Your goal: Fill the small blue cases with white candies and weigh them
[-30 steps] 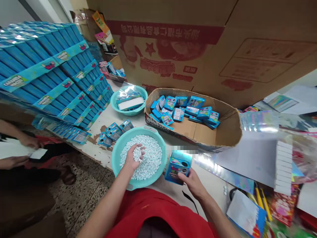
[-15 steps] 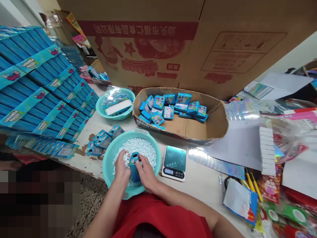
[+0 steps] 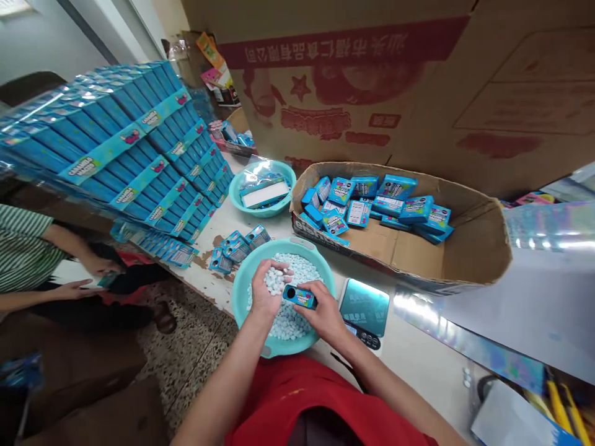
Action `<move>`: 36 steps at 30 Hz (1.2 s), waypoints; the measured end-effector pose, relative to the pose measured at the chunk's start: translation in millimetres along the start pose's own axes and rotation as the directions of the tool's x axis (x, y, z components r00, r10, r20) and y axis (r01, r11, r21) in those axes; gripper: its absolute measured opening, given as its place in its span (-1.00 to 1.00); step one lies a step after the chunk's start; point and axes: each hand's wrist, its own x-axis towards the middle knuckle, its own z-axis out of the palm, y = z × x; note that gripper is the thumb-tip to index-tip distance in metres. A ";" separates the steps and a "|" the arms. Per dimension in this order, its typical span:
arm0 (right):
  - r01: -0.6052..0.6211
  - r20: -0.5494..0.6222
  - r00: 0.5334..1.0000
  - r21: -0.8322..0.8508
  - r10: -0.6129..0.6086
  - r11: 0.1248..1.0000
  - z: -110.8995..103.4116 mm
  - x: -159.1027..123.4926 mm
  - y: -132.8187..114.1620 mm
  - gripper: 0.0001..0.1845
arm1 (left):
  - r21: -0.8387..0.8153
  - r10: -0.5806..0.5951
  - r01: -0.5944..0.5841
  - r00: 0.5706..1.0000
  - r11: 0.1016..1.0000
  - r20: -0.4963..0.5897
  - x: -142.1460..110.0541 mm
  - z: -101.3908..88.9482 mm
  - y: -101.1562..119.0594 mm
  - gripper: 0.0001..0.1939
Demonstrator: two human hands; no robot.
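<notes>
My left hand (image 3: pixel 264 296) is cupped around a heap of small white candies (image 3: pixel 275 282), its fingers curled up at the edge. Between the thumb and fingers of my right hand (image 3: pixel 328 313) is a small blue candy box (image 3: pixel 300 297), its end with a round dark hole facing the left palm. Both hands are over a turquoise basin (image 3: pixel 242 291) filled with more of the same candies. Beside the basin, on its left, several blue boxes (image 3: pixel 236 248) with holes lie on the table. A digital scale (image 3: pixel 365 310) sits to the right, partly behind my right forearm.
A cut-down cardboard box (image 3: pixel 418 266) behind the basin holds several blue boxes. Stacked display packs (image 3: pixel 153 161) rise at the left, near a second turquoise basin (image 3: pixel 264 212). A large carton (image 3: pixel 325 93) stands behind. Another person's hand (image 3: pixel 100 265) is at far left.
The view has swung left, bringing another person's arms into sight. My right hand has tipped the blue box from upright to nearly level, and my left hand has turned palm up with candies.
</notes>
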 end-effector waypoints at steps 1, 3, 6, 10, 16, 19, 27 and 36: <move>0.028 0.010 1.000 -0.019 -0.028 0.999 1.3 -0.5 -3.0 -0.62 | 0.031 0.035 -0.035 0.999 0.999 0.013 0.2 -0.4 -2.4 -0.75; 0.052 0.013 0.999 -0.045 -0.052 0.998 3.5 -0.9 -7.9 -0.61 | 0.069 0.092 -0.094 0.995 0.993 0.025 0.4 -1.1 -7.9 -0.76; 0.033 0.013 0.999 -0.067 -0.032 0.997 5.0 -0.8 -11.3 -0.61 | 0.090 0.131 -0.129 0.991 0.988 -0.019 0.7 -1.2 -13.1 -0.75; 0.024 0.035 0.999 -0.084 -0.021 0.996 5.0 -0.4 -12.5 -0.63 | 0.119 0.164 -0.159 0.986 0.980 -0.029 1.8 0.8 -14.0 -0.75; 0.003 0.023 1.000 -0.115 0.000 0.993 3.0 1.7 -19.5 -0.64 | 0.141 0.156 -0.155 0.988 0.978 0.008 -0.3 6.7 -13.6 -0.75; -0.012 0.028 0.999 -0.135 0.016 0.991 1.2 2.2 -22.3 -0.65 | 0.188 0.183 -0.178 0.983 0.966 -0.009 -1.4 9.6 -14.6 -0.77; -0.065 0.019 0.998 -0.139 0.068 0.988 4.0 3.1 -24.1 -0.63 | 0.231 0.196 -0.175 0.978 0.957 -0.073 0.3 9.3 -20.8 -0.77; -0.057 -0.036 0.998 -0.105 0.054 0.993 3.9 -0.1 -35.5 -0.61 | 0.286 0.273 -0.248 0.961 0.926 -0.052 -1.2 9.8 -15.4 -0.75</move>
